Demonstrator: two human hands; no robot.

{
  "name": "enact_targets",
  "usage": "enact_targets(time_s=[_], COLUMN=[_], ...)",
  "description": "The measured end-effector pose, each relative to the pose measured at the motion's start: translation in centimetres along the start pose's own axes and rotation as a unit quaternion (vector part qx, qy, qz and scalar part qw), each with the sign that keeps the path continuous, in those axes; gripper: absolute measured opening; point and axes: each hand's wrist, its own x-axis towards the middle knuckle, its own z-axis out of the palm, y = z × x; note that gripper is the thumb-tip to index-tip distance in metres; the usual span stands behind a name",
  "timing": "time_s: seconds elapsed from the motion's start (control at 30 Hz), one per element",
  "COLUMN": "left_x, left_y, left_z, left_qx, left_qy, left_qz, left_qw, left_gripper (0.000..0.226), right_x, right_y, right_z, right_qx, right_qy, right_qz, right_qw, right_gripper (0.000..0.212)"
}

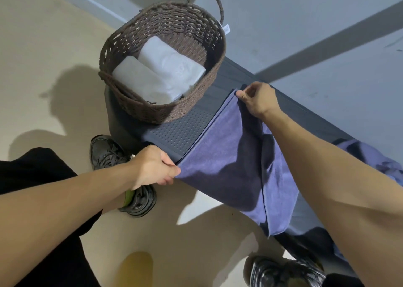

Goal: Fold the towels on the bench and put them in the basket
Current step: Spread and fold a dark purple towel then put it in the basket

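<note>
A blue towel (pixel 226 164) lies doubled over across the dark grey bench (pixel 185 129), its lower part hanging over the near edge. My left hand (pixel 152 166) pinches the towel's near left corner. My right hand (pixel 257 100) pinches its far left corner at the back of the bench. A brown woven basket (pixel 174 112) stands on the bench's left end, just left of the towel, with two folded white towels (pixel 165 73) inside.
More crumpled blue cloth (pixel 370 158) lies on the bench to the right, partly hidden by my right arm. My shoes (pixel 109 153) stand on the beige floor in front of the bench. A grey wall runs behind it.
</note>
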Motion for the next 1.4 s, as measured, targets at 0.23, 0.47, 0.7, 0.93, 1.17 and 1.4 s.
enact_targets(time_s=[0.23,0.47,0.7,0.93,1.17,1.4], left_x=[-0.2,0.1,-0.6,1.2,4.9,6.8], left_y=[-0.1,0.1,3.8,11.2,13.1,14.7], left_z=[-0.8,-0.8,-1.0,2.4,5.5,7.0], left_qx=[0.035,0.090,0.472,0.435,0.441,0.531], left_qy=[0.002,0.031,0.068,0.132,0.061,0.087], left_qz=[0.002,-0.001,0.064,0.288,0.388,0.302], left_qw=[0.999,0.995,0.877,0.843,0.807,0.787], left_gripper=[0.012,0.017,0.036,0.017,0.053,0.071], right_x=[-0.3,0.4,-1.8,-12.0,-19.6,-18.3], right_y=[-1.0,-0.7,-0.3,6.1,7.3,8.9], right_z=[1.1,2.4,-1.0,-4.9,0.7,0.5], right_qx=[0.043,-0.015,0.020,0.129,0.124,0.145], right_qy=[0.027,0.058,0.057,0.174,0.121,0.121], right_qz=[-0.069,-0.078,-0.103,0.047,0.057,0.109], right_qw=[0.996,0.995,0.993,0.975,0.983,0.976], right_gripper=[0.023,0.031,0.040,0.011,0.049,0.013])
